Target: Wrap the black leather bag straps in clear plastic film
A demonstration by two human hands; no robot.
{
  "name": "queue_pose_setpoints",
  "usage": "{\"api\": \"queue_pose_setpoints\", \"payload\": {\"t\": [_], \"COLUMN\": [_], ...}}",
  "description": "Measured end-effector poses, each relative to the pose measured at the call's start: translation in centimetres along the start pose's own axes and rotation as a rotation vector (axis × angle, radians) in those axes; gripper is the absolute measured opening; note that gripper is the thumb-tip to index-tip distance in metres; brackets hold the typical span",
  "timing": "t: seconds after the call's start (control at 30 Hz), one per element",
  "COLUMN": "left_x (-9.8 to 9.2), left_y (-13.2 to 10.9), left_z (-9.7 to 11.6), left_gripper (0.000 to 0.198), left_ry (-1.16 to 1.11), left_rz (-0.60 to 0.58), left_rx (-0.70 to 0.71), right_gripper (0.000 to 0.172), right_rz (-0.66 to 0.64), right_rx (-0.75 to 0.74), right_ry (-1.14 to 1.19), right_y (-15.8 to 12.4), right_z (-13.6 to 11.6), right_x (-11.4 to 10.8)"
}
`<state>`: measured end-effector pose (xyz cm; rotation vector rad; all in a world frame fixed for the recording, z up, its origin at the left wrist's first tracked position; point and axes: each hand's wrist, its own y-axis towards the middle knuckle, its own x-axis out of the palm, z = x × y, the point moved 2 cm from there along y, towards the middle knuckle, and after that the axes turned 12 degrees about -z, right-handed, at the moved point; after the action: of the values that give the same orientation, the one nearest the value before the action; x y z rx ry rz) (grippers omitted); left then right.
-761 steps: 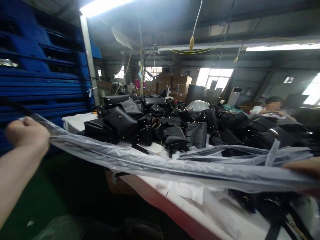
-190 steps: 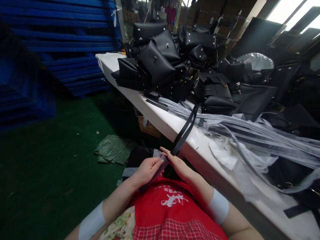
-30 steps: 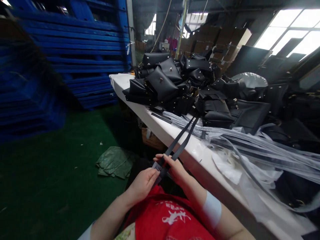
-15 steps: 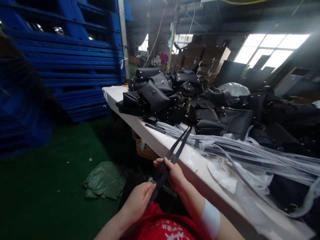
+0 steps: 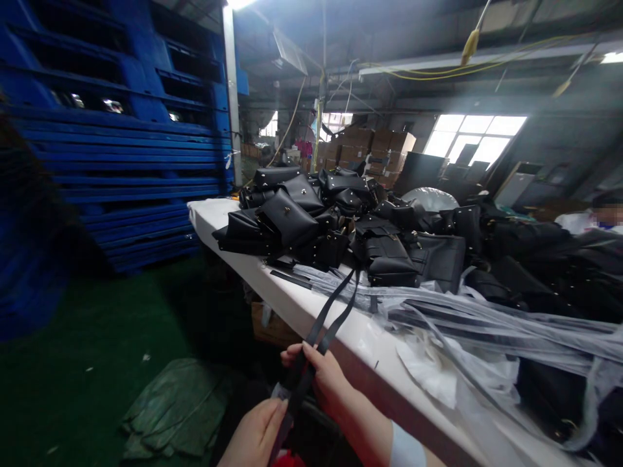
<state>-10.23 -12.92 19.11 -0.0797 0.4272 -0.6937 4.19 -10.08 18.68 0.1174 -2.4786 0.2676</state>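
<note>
A long black strap (image 5: 323,316), doubled into two strands, runs from my hands up over the edge of the white table (image 5: 292,310). My right hand (image 5: 321,371) pinches both strands partway along. Lower and to the left, my left hand (image 5: 260,425) closes round the strap's near end, beside a bit of clear plastic (image 5: 279,391). The strap's far end meets the heap of black bags (image 5: 287,217) on the table, and I cannot tell whether it is attached there. Clear plastic wrapping (image 5: 438,298) lies along the table just right of the strap.
Blue pallets (image 5: 131,162) are stacked high on the left. A crumpled green sack (image 5: 175,408) lies on the green floor (image 5: 107,324). Below the table edge sits a brown box (image 5: 272,325). Part of another person (image 5: 574,220) shows at the far right.
My view has tilted up, so the table and bags sit lower. Both hands keep hold of the strap; its strands bow apart more than before.
</note>
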Motion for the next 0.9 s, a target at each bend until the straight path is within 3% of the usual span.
{"api": "queue_pose_setpoints", "payload": {"t": [0.17, 0.37, 0.6, 0.8, 0.9], "left_x": [-0.1, -0.4, -0.8, -0.5, -0.5], "left_y": [0.5, 0.0, 0.8, 0.3, 0.6], "left_z": [0.5, 0.8, 2.2, 2.2, 2.3], "left_gripper": [0.062, 0.059, 0.052, 0.054, 0.053], "left_ry": [-0.028, 0.016, 0.109, 0.150, 0.130], "left_rz": [-0.015, -0.062, -0.079, -0.134, -0.117], "left_rx": [0.004, 0.012, 0.066, 0.099, 0.103], "right_gripper": [0.051, 0.043, 0.046, 0.035, 0.038], "right_rz": [-0.132, 0.025, -0.112, -0.003, -0.046], "right_rx": [0.061, -0.039, 0.090, -0.029, 0.003], "right_ry": [-0.083, -0.060, -0.093, 0.006, -0.028], "right_y": [-1.5, -0.3, -2.3, -0.8, -1.1], "right_z": [2.7, -0.8, 1.4, -1.7, -1.1], "right_x": [1.5, 0.1, 1.2, -0.9, -0.8]}}
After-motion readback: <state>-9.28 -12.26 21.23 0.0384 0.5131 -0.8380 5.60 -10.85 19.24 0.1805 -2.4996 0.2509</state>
